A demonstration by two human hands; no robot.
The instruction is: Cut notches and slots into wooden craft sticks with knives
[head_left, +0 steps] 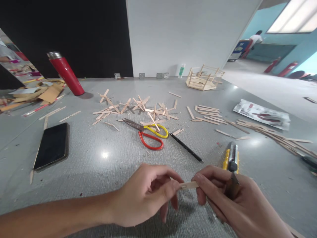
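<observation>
A short flat wooden stick (189, 185) spans my two hands near the table's front edge. A small mark shows on its left part. My left hand (151, 195) pinches the left end between thumb and fingers. The thumb and forefinger of my right hand (223, 198) grip the other end. Tucked in the same right hand is a utility knife (232, 162) with yellow sides and a metal top, pointing away from me. Part of the knife is hidden by the hand. Beyond the hands lie scissors (151, 135) with red and yellow handles and a black pen (185, 147).
Several wooden sticks (208, 110) lie in rows at right, beside a white packet (262, 114). Crossed stick pieces (141, 105) cover the middle. A stick frame (204, 79) and glue tube (181, 70) stand behind. A phone (52, 145) and red flask (66, 74) are at left.
</observation>
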